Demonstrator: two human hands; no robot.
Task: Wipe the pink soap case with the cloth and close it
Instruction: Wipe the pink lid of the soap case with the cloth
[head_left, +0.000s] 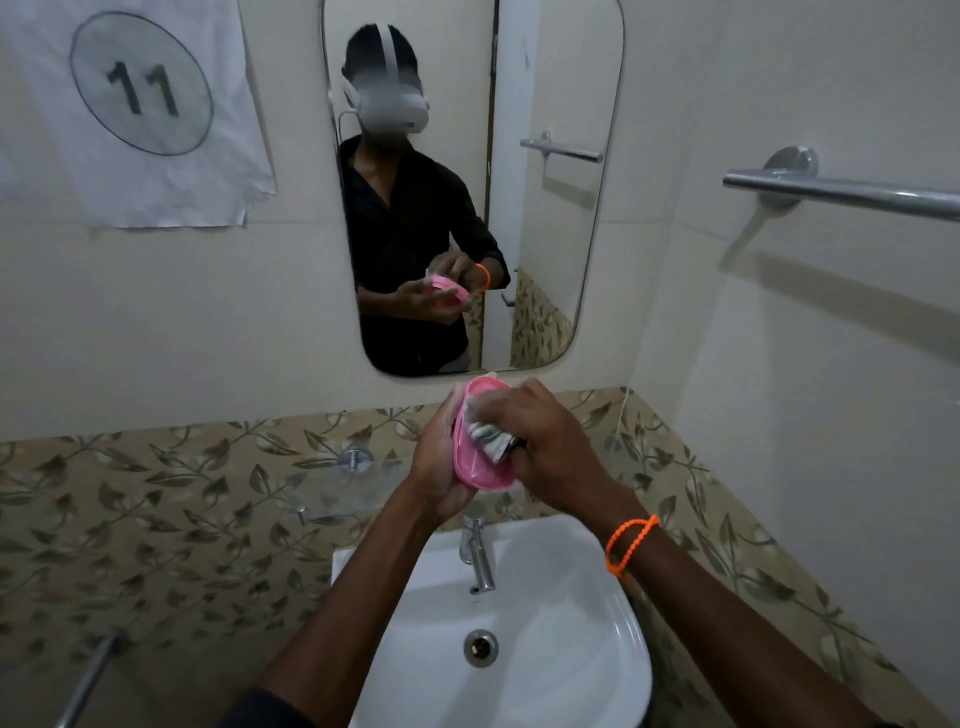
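The pink soap case (475, 462) is held up above the basin, tilted on its side with its open face turned right. My left hand (439, 462) grips it from the left and underneath. My right hand (545, 441), with an orange bead band at the wrist, holds a grey-and-white cloth (488, 439) bunched in its fingers and presses it against the case. The cloth and my fingers hide most of the inside of the case.
A white basin (597, 649) with a chrome tap (478, 556) lies right below my hands. A mirror (550, 260) hangs on the wall ahead, a towel rail (841, 193) at the right, a numbered paper sheet (140, 104) at the upper left.
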